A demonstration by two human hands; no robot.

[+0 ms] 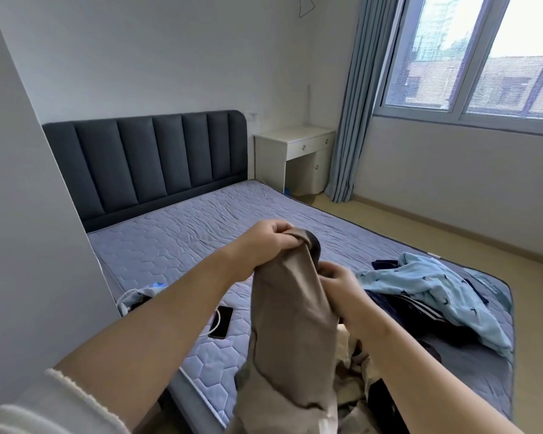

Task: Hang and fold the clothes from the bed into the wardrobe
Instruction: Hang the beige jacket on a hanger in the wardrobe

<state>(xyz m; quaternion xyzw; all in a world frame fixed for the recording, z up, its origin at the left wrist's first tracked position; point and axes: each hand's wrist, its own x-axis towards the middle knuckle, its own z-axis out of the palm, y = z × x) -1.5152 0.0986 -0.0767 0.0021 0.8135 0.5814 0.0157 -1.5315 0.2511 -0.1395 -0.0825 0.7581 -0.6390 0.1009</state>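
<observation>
Both hands hold up a tan garment (292, 324) over the near edge of the bed (182, 242). My left hand (264, 242) grips its top end, bunched in the fist. Lower and to the right, my right hand (342, 286) pinches the cloth at its side edge. The garment hangs down between my forearms to the bottom of the view. A light blue patterned garment (427, 286) lies crumpled on the bed's right side, on top of dark navy clothes with white stripes (411, 311). More tan and dark cloth is heaped under my right forearm. No wardrobe is in view.
A black phone (221, 322) with a white cable lies on the mattress near the left edge, beside a small drawstring bag (138, 296). A dark padded headboard (145, 161), a white bedside desk (298, 158), a blue curtain (358, 120) and a window (483, 51) stand beyond. A wall (29, 245) rises at left.
</observation>
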